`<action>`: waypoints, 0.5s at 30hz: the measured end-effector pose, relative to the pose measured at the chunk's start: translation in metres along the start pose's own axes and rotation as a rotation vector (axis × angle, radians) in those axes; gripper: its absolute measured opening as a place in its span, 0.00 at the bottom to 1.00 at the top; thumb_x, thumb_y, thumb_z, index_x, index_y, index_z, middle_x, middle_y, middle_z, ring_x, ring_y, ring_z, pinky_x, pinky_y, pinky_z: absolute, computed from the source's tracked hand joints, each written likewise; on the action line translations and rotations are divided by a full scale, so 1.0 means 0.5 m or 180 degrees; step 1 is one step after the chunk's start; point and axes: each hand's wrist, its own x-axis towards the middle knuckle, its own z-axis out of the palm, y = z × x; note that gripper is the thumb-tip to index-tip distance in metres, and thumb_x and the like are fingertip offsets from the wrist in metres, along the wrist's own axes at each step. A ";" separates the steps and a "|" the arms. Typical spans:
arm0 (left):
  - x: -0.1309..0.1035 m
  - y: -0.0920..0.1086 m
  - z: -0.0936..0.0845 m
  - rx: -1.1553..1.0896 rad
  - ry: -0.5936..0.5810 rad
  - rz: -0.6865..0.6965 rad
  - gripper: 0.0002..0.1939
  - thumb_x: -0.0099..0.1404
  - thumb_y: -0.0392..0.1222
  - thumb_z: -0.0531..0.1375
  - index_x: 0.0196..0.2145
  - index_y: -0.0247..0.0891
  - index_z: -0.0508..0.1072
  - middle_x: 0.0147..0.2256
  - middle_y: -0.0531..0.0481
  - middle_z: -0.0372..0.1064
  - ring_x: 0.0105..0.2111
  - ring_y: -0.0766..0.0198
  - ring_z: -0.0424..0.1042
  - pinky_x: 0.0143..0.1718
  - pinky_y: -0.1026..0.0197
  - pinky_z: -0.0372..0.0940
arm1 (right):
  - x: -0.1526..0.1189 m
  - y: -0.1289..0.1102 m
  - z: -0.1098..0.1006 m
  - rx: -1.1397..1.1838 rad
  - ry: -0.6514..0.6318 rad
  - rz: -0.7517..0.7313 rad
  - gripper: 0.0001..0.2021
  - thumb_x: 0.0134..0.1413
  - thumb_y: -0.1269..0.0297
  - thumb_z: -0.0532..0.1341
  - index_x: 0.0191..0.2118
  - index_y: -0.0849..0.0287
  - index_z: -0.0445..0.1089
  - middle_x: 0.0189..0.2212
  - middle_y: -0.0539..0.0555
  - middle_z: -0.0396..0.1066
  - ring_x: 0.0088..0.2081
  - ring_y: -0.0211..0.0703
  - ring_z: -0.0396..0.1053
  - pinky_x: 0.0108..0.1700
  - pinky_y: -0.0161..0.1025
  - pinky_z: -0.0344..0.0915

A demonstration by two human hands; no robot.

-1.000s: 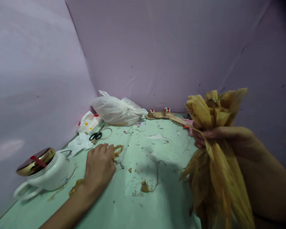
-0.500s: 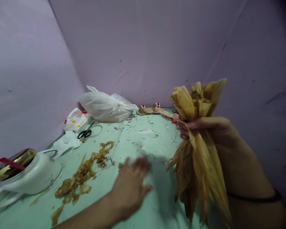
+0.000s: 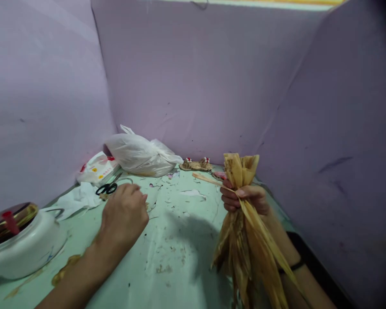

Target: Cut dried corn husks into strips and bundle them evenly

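Note:
On the right, my right hand (image 3: 247,197) is wrapped round a bundle of dry yellow-brown husks (image 3: 241,171). The folded ends stick up above the fist and long loose leaves hang below it. A thin husk strip (image 3: 207,179) points left from the grip. My left hand (image 3: 125,210) is over the table at the left, back up, with its fingers curled and the fingertips largely hidden. Beneath the left forearm lie husk scraps (image 3: 66,268), mostly covered. Black-handled scissors (image 3: 107,189) rest just beyond the left hand.
A white pot (image 3: 28,249) with a gold lid stands at the left edge of the green table (image 3: 167,257). Tissue (image 3: 80,199), a white packet (image 3: 99,167) and a tied plastic bag (image 3: 141,154) lie behind. A woven item (image 3: 196,165) sits near the purple wall.
My left hand has moved left and its spread fingers have curled. The husk bundle in my right hand is lower and farther away. The view has tilted up.

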 end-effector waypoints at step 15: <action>-0.021 0.143 0.064 -0.5407 -0.2545 -0.1162 0.33 0.47 0.43 0.59 0.52 0.32 0.63 0.51 0.34 0.61 0.17 0.74 0.66 0.16 0.66 0.56 | 0.040 0.084 0.002 0.0451 -0.0728 0.0199 0.08 0.35 0.71 0.60 0.28 0.61 0.64 0.16 0.42 0.48 0.17 0.28 0.46 0.23 0.27 0.57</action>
